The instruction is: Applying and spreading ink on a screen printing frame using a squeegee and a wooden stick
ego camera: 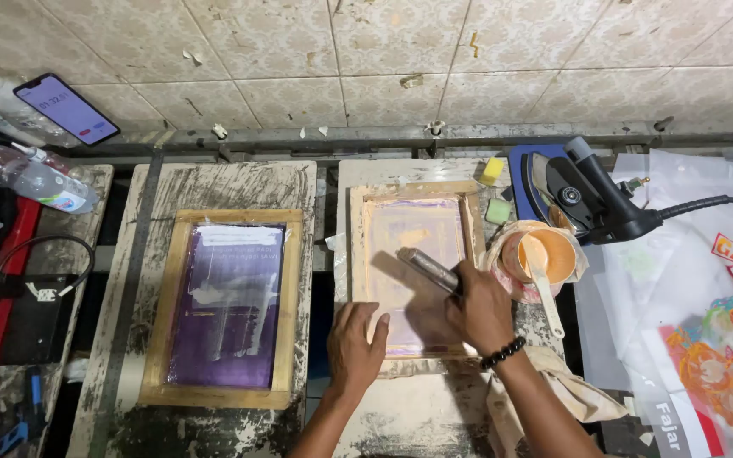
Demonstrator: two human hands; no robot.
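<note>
Phone with lit screen top left; clear bottle with blue-white label below; red-orange printed sheets right

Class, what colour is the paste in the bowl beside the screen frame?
Orange paste, clearest in the head view.

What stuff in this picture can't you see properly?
Head view, the only one:
- Squeegee: its lower end is hidden by the right hand.
- Right screen frame: the near edge is covered by the left hand and right hand.
- Printed sheets: cut off by the right edge.
- Orange ink tub: its depth can't be judged, because the spatula lies across it.
</note>
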